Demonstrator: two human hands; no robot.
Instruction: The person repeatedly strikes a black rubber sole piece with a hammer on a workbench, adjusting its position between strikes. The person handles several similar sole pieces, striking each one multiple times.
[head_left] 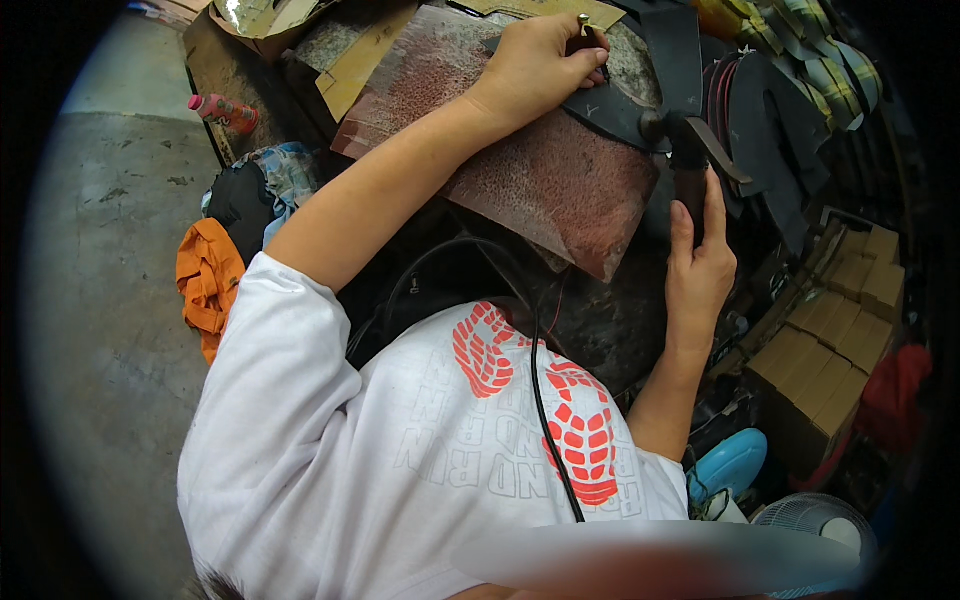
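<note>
My left hand point(540, 72) is closed round a slim dark punch point(588, 44) with a brass-coloured top, held roughly upright. Below it lies a flat black sheet piece point(612, 118), curved at its near edge, with a small light mark on it. That piece rests on a worn reddish board point(560, 205) with a pitted surface. To the right, my right hand point(700, 270) grips the dark handle of a hammer point(690, 165). Its head is raised beside the black piece, apart from the punch, with a curved claw-like end pointing right.
Stacked black cut pieces point(765, 125) stand at the right, with checked strips point(845, 70) beyond. Small brown boxes point(815, 350) fill the lower right, near a fan point(825, 525). At the left are a pink-capped bottle point(225, 112) and an orange cloth point(210, 275). A black cable point(540, 400) hangs over my shirt.
</note>
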